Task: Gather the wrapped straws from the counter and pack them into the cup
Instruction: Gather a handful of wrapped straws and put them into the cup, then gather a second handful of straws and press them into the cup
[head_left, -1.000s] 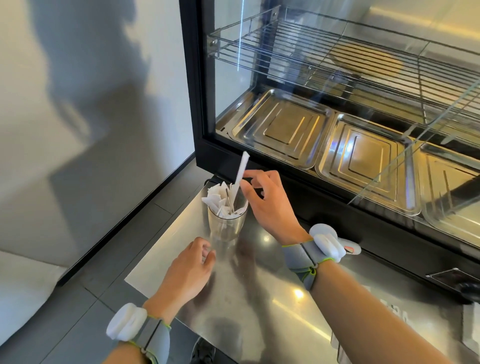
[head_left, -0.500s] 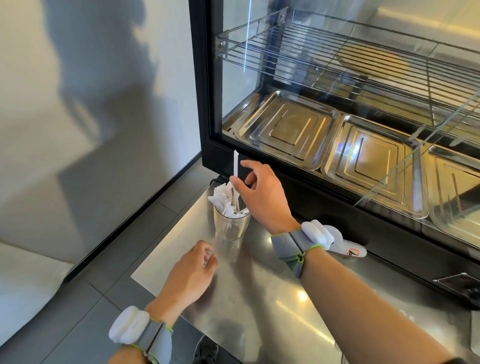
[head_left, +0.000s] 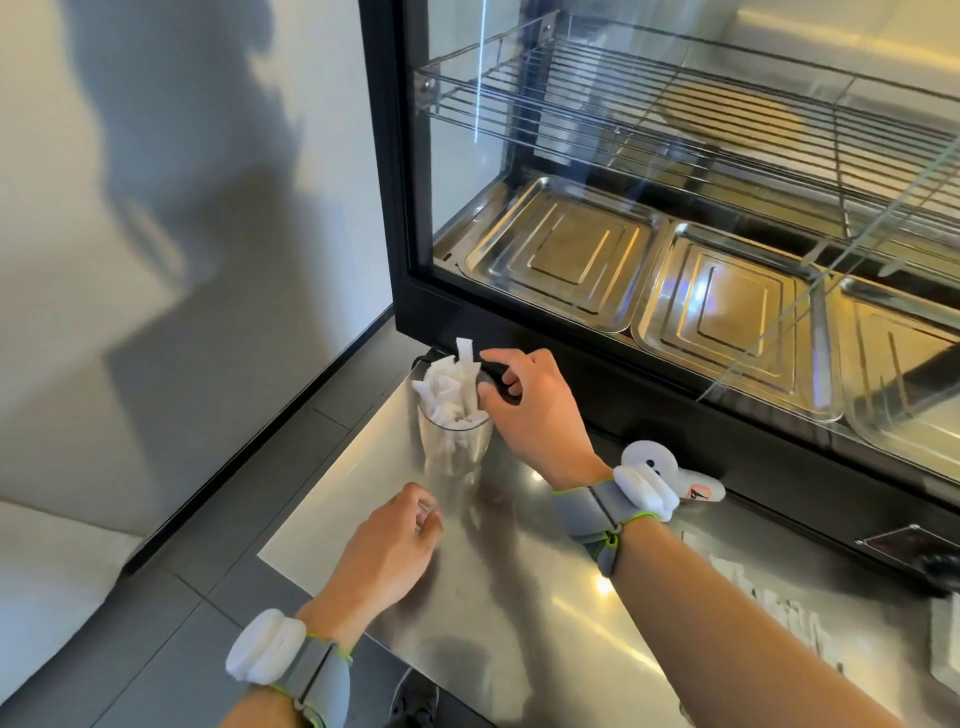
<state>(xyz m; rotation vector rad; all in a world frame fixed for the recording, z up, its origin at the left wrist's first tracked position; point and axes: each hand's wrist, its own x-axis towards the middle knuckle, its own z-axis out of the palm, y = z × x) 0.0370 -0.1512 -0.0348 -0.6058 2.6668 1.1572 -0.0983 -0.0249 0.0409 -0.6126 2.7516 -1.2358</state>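
Note:
A clear cup stands upright on the steel counter near its far left corner. Several white wrapped straws stick out of it, one standing taller than the rest. My right hand hovers just right of the cup's rim with thumb and forefinger spread apart and nothing between them. In front of the cup, my left hand rests on the counter with its fingers loosely curled and holds nothing. Pale, blurred strips lie on the counter at the right; I cannot tell whether they are straws.
A black-framed glass display case with steel trays and a wire rack stands directly behind the cup. The counter's left edge drops to a grey tiled floor. Both wrists wear grey bands with white pads.
My right hand lowered the tall straw into the cup and let it go, then opened beside the rim. The left hand stayed in place.

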